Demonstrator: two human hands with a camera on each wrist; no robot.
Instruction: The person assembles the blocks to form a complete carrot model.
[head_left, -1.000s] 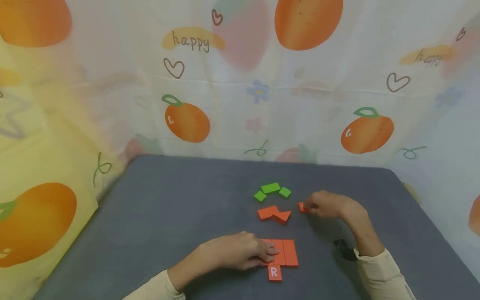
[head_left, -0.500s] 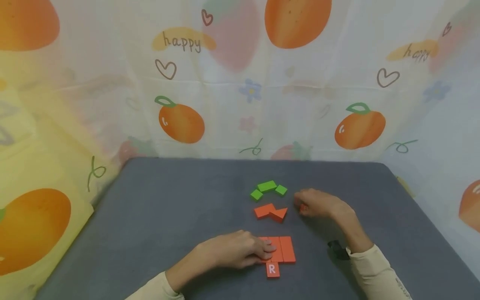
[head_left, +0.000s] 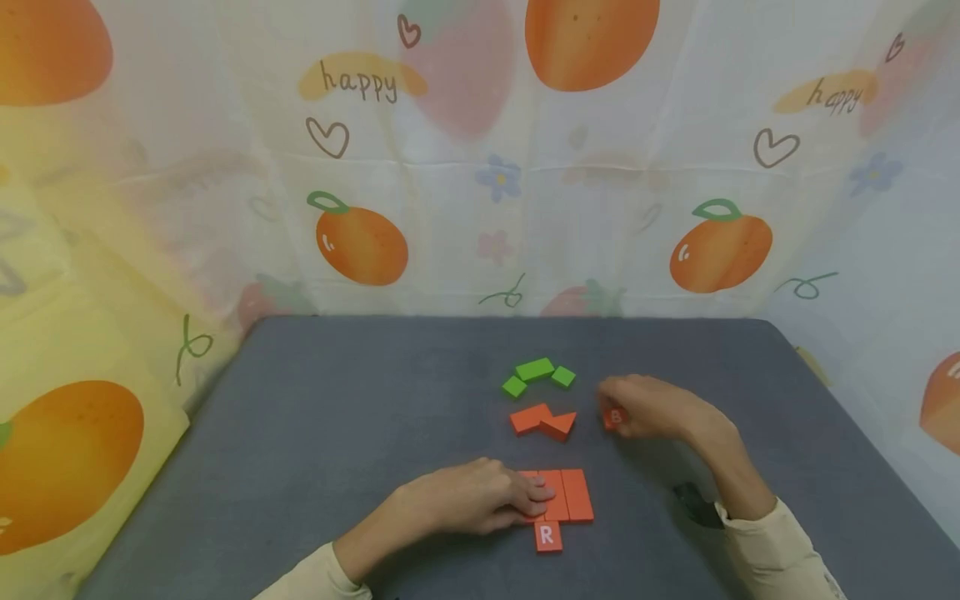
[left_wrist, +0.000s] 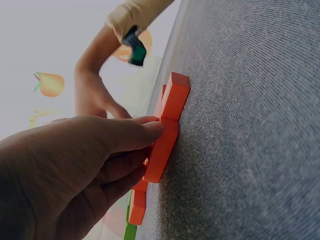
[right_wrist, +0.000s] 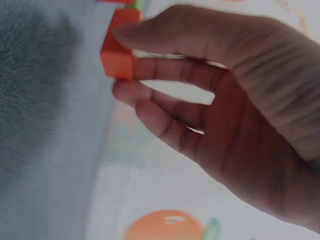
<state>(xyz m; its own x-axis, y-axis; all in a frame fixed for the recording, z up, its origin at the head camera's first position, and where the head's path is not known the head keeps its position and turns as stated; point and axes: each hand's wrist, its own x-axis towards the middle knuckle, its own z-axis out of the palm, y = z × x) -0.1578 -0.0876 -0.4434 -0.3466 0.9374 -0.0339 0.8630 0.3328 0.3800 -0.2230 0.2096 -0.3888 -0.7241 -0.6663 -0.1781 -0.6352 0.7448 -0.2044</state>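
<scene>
My left hand holds the left end of a flat row of orange blocks, fingertips over the top. Its thumb is at the near side in the left wrist view, where the front orange block shows. A small orange tile marked R lies against the row's near edge. Farther right, my right hand pinches a small orange block with a white B between thumb and fingers. The right wrist view shows the thumb on one face of this block and fingers on the far side.
Two orange blocks, one of them wedge-like, lie touching beyond the row. Behind them three green blocks form a small arch shape. The grey tabletop ends at a fruit-print curtain. A dark strap piece hangs by the right sleeve.
My right fingers have moved round the small orange block and turned it, so its B now faces me. The left hand keeps its place on the row. The head view has shifted slightly.
</scene>
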